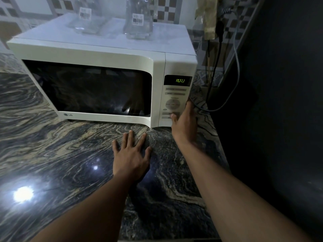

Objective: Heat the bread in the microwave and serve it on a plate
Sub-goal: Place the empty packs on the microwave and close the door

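L hand flat on counter, fingers spread, holds nothing. R hand nearer panel: thumb on low button, fingers straight along microwave R side. Door closed, display lit. Bread unseen, prob inside.

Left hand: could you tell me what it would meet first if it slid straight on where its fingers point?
The left hand would likely meet the lower front edge of the microwave; only bare countertop lies between.
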The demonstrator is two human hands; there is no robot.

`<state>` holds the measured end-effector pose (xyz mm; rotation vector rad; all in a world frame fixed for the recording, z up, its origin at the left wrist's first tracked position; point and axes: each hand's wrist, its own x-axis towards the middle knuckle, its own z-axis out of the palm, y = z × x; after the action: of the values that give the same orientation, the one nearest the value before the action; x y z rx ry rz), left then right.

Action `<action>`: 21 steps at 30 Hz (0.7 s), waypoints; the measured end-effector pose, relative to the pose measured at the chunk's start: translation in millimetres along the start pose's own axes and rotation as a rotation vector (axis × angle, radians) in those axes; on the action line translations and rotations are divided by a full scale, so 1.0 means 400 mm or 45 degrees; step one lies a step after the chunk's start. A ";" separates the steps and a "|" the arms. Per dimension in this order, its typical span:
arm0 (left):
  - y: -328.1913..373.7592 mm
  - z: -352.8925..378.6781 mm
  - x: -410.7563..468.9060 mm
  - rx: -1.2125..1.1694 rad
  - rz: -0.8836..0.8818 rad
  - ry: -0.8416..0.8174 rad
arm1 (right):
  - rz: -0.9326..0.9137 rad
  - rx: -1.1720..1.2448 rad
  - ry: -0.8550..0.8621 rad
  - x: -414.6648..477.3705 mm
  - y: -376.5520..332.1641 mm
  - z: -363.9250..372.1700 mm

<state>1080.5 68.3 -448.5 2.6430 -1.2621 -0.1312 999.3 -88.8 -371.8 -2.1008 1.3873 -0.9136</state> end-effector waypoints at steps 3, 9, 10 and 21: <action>0.003 -0.001 -0.002 -0.004 0.004 0.006 | 0.000 -0.031 0.015 0.000 0.002 0.005; 0.000 0.002 0.002 0.004 0.001 -0.006 | -0.036 -0.060 0.055 -0.005 0.000 0.011; -0.001 0.001 0.004 0.006 -0.001 -0.008 | -0.042 -0.053 0.054 -0.006 -0.001 0.011; -0.003 0.001 -0.006 -0.004 0.013 0.004 | 0.032 -0.366 -0.347 -0.161 0.034 0.017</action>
<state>1079.8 70.6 -449.0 2.6324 -1.2727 -0.1270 978.6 -34.6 -403.5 -2.3063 1.4624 -0.4145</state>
